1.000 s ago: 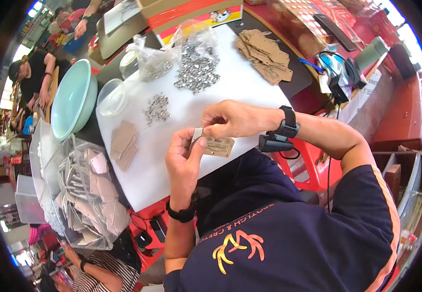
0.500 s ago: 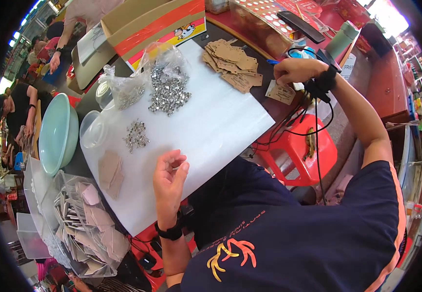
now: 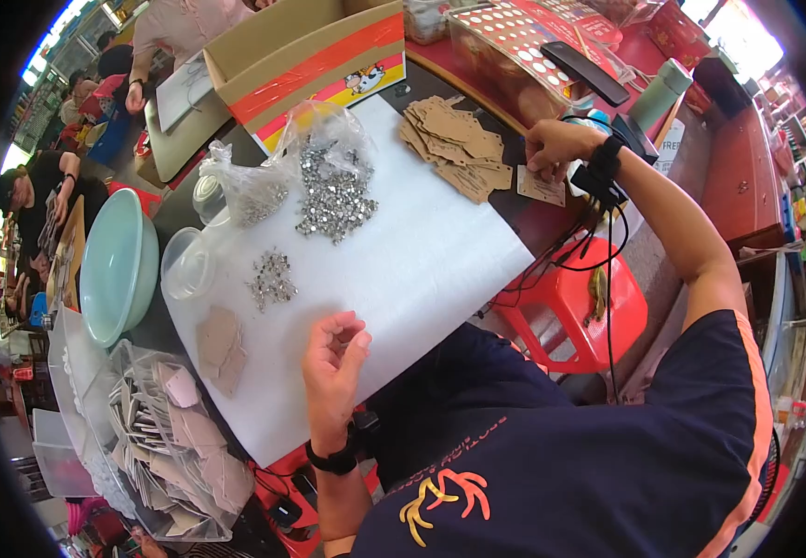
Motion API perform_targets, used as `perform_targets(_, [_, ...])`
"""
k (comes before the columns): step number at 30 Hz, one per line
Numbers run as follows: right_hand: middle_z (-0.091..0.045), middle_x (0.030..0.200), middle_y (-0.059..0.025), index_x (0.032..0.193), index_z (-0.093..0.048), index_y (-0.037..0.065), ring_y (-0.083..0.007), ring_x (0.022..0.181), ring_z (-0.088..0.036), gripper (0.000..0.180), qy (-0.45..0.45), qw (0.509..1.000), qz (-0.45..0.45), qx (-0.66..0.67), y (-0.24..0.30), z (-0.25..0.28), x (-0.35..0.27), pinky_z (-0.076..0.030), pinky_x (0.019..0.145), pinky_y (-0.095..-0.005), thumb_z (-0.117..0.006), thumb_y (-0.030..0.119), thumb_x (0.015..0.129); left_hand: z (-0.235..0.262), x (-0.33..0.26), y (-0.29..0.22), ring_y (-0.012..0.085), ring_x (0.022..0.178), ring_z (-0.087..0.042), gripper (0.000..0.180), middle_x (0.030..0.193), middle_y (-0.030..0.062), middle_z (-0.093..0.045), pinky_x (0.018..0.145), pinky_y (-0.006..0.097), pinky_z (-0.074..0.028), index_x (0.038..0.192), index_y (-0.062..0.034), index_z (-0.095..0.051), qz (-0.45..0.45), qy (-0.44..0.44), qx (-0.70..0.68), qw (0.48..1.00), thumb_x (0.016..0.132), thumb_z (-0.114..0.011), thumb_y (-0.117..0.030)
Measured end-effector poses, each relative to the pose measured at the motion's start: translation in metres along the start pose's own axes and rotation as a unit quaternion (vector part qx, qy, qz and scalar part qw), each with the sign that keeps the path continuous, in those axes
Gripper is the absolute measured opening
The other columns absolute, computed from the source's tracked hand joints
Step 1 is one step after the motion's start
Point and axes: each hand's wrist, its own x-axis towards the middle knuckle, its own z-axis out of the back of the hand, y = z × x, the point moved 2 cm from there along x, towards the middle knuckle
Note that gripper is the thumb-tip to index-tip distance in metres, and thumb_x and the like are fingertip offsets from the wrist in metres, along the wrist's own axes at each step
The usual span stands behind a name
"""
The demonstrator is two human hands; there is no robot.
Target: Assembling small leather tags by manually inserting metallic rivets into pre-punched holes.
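Note:
My right hand point(image 3: 559, 147) is at the far right corner of the table, its fingers pinched at the upper edge of a small brown cardboard card point(image 3: 541, 189) with dark print. Right beside that card lies a loose pile of similar brown cards point(image 3: 454, 144). My left hand point(image 3: 336, 363) hovers over the near edge of a white sheet point(image 3: 422, 270), fingers loosely curled, thumb apart, and nothing visible in them. Left of it are a few plain cardboard pieces point(image 3: 222, 349) and a small heap of shiny metal bits point(image 3: 273, 281). A bigger heap of silvery pieces point(image 3: 333, 200) spills from a clear bag.
A second clear bag point(image 3: 245, 191) and a round plastic tub point(image 3: 187, 263) stand left, near a pale green basin point(image 3: 119, 265). A clear bin of card pieces point(image 3: 175, 437) is near left. Behind is a cardboard box point(image 3: 315, 70). Cables hang by a red stool point(image 3: 570, 321).
The view has shifted slightly. My right hand has brought the card down flatter and closer to the pile of brown cards. My left hand keeps nearly the same pose.

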Motion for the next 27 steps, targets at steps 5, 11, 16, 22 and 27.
perform_targets(5, [-0.069, 0.079, -0.0145, 0.091, -0.061, -0.007, -0.0226, 0.070, -0.071, 0.016, -0.001, 1.000, 0.000, -0.028, 0.012, -0.002, -0.005, -0.061, 0.058, -0.0348, -0.065, 0.007, 0.085, 0.001, 0.000, 0.001, 0.0136, 0.089, -0.060, 0.026, 0.102, 0.0052, -0.061, 0.078, 0.029, -0.050, 0.116, -0.0023, -0.055, 0.010, -0.004, 0.002, 1.000, 0.091, -0.061, -0.006])
perform_targets(11, [-0.068, 0.083, -0.0143, 0.090, -0.061, -0.006, -0.0245, 0.073, -0.071, 0.016, 0.009, 1.000, 0.015, -0.018, 0.010, -0.003, -0.007, -0.061, 0.057, -0.0354, -0.065, 0.008, 0.085, 0.002, -0.002, 0.001, 0.0105, 0.091, -0.058, 0.027, 0.104, 0.0046, -0.061, 0.079, 0.026, -0.050, 0.117, -0.0011, -0.056, 0.019, -0.012, -0.024, 0.999, 0.091, -0.062, -0.004])
perform_targets(16, [-0.068, 0.082, -0.0126, 0.090, -0.062, -0.004, -0.0218, 0.070, -0.071, 0.014, -0.049, 0.998, 0.042, -0.011, 0.000, -0.010, -0.014, -0.059, 0.055, -0.0327, -0.064, 0.009, 0.086, 0.002, -0.001, 0.005, 0.0140, 0.089, -0.061, 0.025, 0.104, 0.0061, -0.062, 0.079, 0.029, -0.051, 0.116, -0.0009, -0.056, 0.003, -0.014, 0.015, 1.000, 0.093, -0.060, -0.009])
perform_targets(22, [-0.067, 0.077, -0.0080, 0.095, -0.066, 0.000, -0.0173, 0.067, -0.068, 0.017, -0.099, 0.993, 0.067, 0.024, -0.017, -0.020, -0.023, -0.055, 0.055, -0.0299, -0.060, 0.014, 0.088, 0.003, 0.000, 0.005, 0.0119, 0.086, -0.062, 0.022, 0.101, 0.0069, -0.063, 0.078, 0.028, -0.053, 0.114, 0.0008, -0.057, -0.009, -0.012, -0.014, 1.000, 0.094, -0.060, -0.007])
perform_targets(27, [-0.067, 0.088, -0.0167, 0.103, -0.066, 0.003, -0.0319, 0.088, -0.065, 0.036, -0.216, 0.961, 0.099, -0.139, -0.008, -0.032, -0.057, -0.050, 0.078, -0.0419, -0.065, 0.034, 0.086, 0.004, -0.002, 0.005, 0.0131, 0.086, -0.063, 0.021, 0.100, 0.0079, -0.063, 0.078, 0.028, -0.054, 0.113, 0.0020, -0.057, -0.030, -0.013, -0.011, 0.999, 0.094, -0.059, -0.006])
